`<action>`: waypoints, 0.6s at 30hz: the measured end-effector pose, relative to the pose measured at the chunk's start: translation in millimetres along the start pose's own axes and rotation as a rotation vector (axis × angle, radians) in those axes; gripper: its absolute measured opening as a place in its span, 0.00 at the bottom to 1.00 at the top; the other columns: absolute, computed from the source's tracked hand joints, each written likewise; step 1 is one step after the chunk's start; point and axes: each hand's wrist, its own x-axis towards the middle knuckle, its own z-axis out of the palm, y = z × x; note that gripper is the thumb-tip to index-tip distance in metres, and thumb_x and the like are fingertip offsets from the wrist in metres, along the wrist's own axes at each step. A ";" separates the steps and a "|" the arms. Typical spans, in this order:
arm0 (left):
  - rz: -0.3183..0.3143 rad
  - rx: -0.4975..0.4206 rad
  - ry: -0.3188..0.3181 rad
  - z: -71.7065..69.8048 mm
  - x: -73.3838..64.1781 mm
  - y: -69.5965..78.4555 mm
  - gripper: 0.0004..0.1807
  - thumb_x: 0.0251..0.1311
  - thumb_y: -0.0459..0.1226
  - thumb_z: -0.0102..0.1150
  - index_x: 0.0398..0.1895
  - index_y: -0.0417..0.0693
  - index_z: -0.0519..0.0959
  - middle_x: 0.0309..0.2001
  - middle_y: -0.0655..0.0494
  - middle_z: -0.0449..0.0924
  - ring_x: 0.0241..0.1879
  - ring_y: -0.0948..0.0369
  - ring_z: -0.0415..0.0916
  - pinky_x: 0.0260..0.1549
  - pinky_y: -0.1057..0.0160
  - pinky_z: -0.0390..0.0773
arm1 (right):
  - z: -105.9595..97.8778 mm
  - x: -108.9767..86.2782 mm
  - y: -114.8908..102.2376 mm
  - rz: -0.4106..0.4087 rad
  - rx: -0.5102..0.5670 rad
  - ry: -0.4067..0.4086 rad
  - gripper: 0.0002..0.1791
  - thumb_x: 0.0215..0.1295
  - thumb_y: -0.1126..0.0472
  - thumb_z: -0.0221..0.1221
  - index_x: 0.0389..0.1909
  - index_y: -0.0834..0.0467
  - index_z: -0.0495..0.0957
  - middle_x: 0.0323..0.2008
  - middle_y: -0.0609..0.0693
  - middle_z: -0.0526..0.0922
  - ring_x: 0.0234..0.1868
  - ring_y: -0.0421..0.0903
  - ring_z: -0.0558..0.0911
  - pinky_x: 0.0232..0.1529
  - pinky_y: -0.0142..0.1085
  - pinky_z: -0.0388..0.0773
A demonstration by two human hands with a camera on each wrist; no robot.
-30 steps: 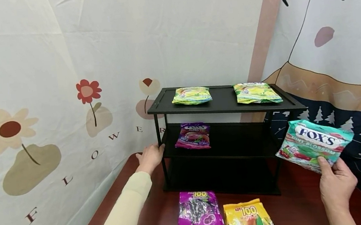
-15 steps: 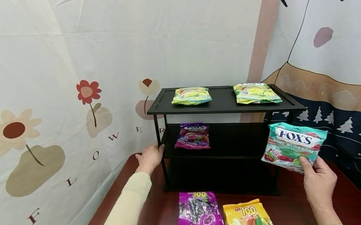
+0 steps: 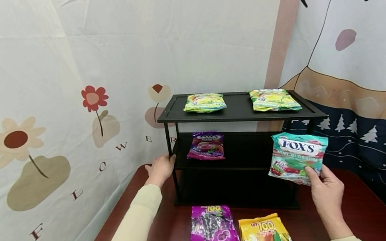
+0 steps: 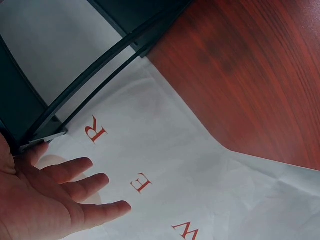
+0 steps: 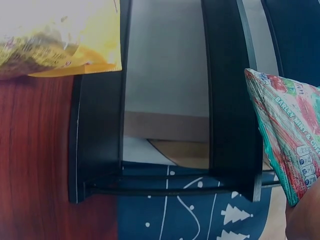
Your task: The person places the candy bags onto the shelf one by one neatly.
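Purple bag (image 3: 213,232) beside yellow bag (image 3: 266,236)

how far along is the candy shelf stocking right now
Three bags already lie on the black rack: two yellow-green Fox's bags on top, a purple Fox's berries bag on the middle shelf. In hand: the right hand holds a green Fox's mint blossom bag at the rack's right front; the left hand touches its left post. Left on the table: a purple Lot 100 bag and a yellow Lot 100 bag.

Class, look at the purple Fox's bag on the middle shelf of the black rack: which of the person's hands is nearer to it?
Left. The left hand rests at the rack's front left post, just left of the purple Fox's bag. The right hand holds the green Fox's bag at the rack's right end.
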 end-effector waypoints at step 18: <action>-0.004 0.002 0.001 1.2 0.4 -0.6 0.27 0.77 0.50 0.39 0.64 0.40 0.74 0.64 0.37 0.72 0.68 0.36 0.59 0.60 0.23 0.44 | 32.0 9.7 -22.2 0.121 0.032 -0.093 0.20 0.69 0.57 0.62 0.58 0.62 0.80 0.32 0.27 0.82 0.31 0.27 0.81 0.32 0.21 0.77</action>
